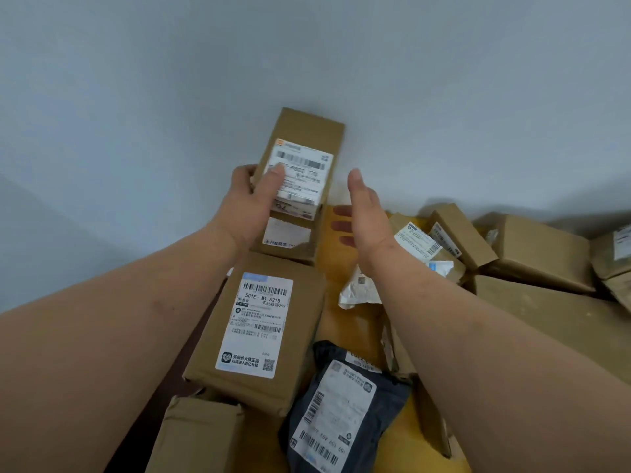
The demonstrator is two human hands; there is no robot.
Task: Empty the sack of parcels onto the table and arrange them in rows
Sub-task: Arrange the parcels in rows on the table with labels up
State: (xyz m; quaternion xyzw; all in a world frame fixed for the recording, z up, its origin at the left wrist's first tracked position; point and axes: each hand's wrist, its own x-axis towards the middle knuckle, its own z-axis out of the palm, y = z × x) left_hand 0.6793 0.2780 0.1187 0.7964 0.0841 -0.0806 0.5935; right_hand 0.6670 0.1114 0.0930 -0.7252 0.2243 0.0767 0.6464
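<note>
At the far left edge of the yellow table (341, 322), my left hand (254, 196) grips a long brown cardboard parcel with a white label (300, 162), thumb pressed on that label, the box at the head of a row above the big labelled carton (254, 331). I should set it square, ends touching, label up. To its right my right hand (367, 213) hovers spread, holding nothing, ready to steady its side. I count about eight brown cartons, one dark grey mailer (345, 411) and one white bag (360, 290); no sack shows.
</note>
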